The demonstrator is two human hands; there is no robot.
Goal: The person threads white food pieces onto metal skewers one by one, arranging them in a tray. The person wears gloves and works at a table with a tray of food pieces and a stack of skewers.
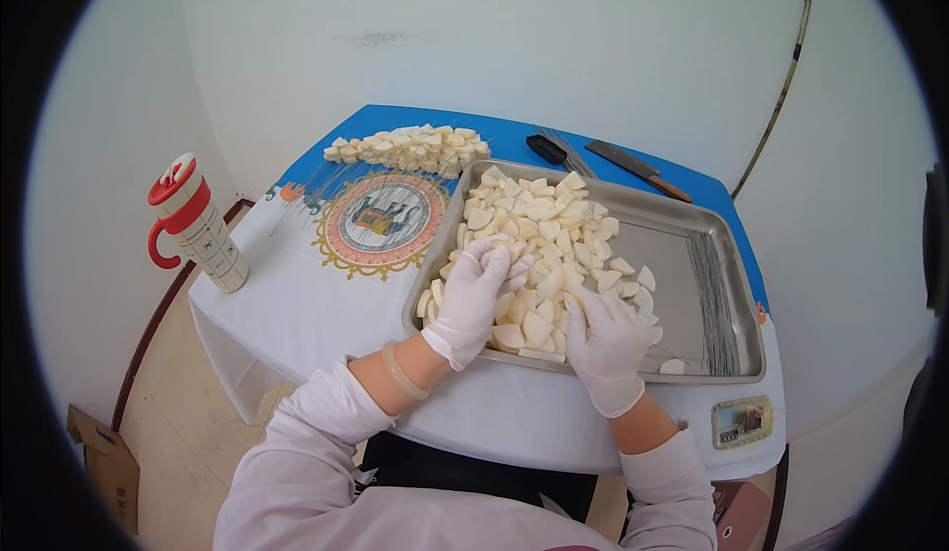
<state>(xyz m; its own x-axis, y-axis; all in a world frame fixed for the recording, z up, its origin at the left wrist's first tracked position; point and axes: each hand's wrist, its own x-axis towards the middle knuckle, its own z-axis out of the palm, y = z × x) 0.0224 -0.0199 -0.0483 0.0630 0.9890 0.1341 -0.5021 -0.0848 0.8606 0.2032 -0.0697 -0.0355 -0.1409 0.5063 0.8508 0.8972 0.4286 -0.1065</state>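
Both hands wear thin white gloves. My left hand (478, 284) pinches a pale vegetable slice (511, 248) over the left half of a steel tray (752, 328); a thin metal skewer seems to show at its fingertips. My right hand (604, 336) is curled low over the heap, its fingertips at the pale cut slices (552, 284); whether it grips one I cannot tell. A bundle of thin metal skewers (710, 299) lies along the tray's right side. Behind the tray's left corner, skewered slices (415, 147) are piled on the table.
A cleaver-like knife (637, 169) with a wooden handle lies behind the tray, beside a black object (546, 149) and more skewers (574, 158). A red-lidded tumbler (196, 221) stands at the table's left edge. A phone-like item (741, 423) lies at the front right corner.
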